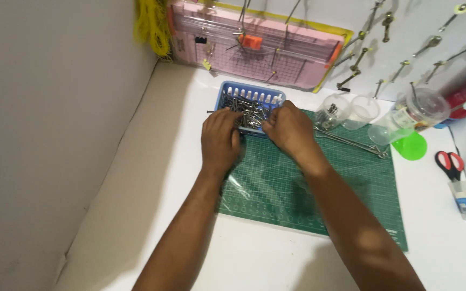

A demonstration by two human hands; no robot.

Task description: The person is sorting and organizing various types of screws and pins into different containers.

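Observation:
A small blue plastic basket [227,92] full of metal screws [246,108] stands at the far edge of a green cutting mat [319,188]. My left hand [219,137] rests at the basket's near left side, fingers curled over the screws. At the basket's near right corner is my right hand [289,129], fingers bent down into the screws. A clear plastic bag [238,180] lies on the mat under my left wrist. Whether either hand pinches a screw is hidden by the fingers.
Clear plastic cups [346,110] and a tipped clear jar [416,110] stand right of the basket, with long metal rods [351,143] on the mat. A green lid [410,146], red-handled scissors [449,164], a pink paper trimmer [254,46] and a grey wall on the left.

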